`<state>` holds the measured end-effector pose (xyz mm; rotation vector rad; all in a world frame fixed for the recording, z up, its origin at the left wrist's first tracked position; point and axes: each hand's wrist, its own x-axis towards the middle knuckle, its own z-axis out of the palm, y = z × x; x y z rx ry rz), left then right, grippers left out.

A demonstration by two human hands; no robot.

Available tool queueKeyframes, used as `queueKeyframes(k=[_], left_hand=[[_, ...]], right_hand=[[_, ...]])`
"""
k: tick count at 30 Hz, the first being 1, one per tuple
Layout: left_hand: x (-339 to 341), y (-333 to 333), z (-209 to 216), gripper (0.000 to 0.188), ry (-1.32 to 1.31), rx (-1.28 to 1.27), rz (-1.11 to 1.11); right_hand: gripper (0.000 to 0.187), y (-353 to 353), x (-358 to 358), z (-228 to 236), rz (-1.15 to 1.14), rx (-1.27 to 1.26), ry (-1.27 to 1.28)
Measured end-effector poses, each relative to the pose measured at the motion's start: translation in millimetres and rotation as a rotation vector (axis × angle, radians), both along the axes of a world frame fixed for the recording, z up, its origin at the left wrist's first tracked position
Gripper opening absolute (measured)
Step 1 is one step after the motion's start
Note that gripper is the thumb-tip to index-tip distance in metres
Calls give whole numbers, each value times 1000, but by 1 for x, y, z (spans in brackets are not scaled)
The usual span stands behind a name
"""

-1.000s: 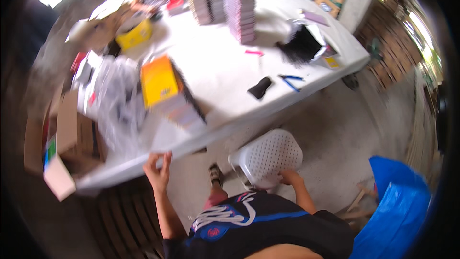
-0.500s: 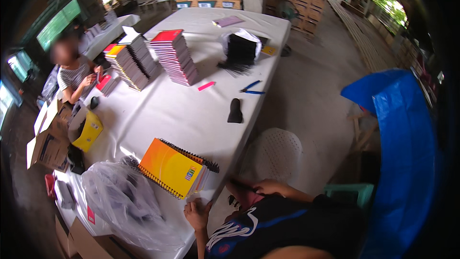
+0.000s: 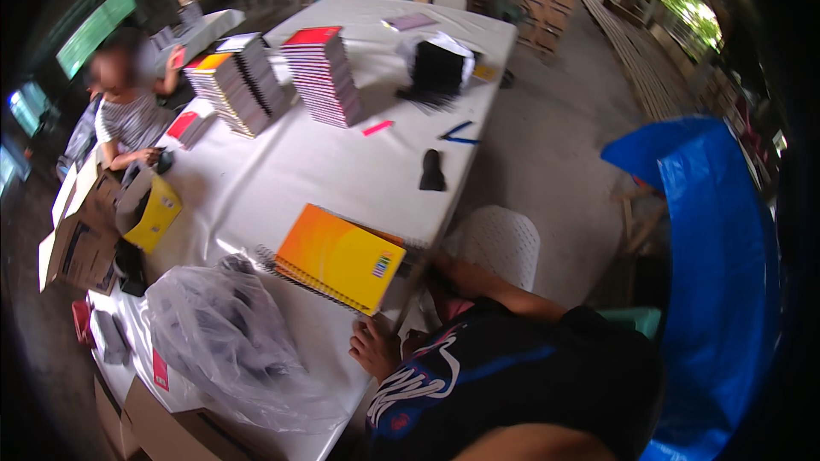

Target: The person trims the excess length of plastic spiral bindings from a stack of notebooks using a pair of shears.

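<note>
A spiral notebook (image 3: 342,258) with an orange and yellow cover lies on top of a small stack near the table's edge. Just below its near corner, my left hand (image 3: 373,348) rests on the white tabletop with fingers apart, holding nothing. My right hand (image 3: 453,275) is at the table edge, close to the right side of the notebook stack; blur and shadow hide its fingers. Beside the notebooks, to the left, a crumpled clear plastic bag (image 3: 231,350) covers dark contents.
Tall notebook stacks (image 3: 320,77) stand farther back on the white table (image 3: 256,230). Blue-handled pliers (image 3: 459,134), a dark object (image 3: 432,171) and black wire bindings (image 3: 436,72) lie to the right. A person (image 3: 132,115) sits across at left. A white chair (image 3: 504,243) stands beside the table.
The notebook has shifted right and hides more of the stack's edge. My right hand has moved up toward the table edge. The person across has raised one hand with something red.
</note>
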<state>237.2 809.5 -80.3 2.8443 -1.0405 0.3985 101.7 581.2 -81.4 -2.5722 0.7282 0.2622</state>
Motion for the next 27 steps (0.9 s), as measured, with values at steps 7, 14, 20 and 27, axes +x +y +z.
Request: queueKeyframes(k=[7,14,20,27], left_hand=[[7,12,-21,77,-78,13,63],[-10,9,-23,39,167,6,160],[-20,7,-42,42,39,-85,205],[-40,-28,-31,77,-140,-241,321]], right_hand=[[34,-23,76,33,495,-268,106],[37,-85,94,36,419,101,795],[43,-150,103,-40,678,220,803],[37,-181,89,-101,1011,26,629]])
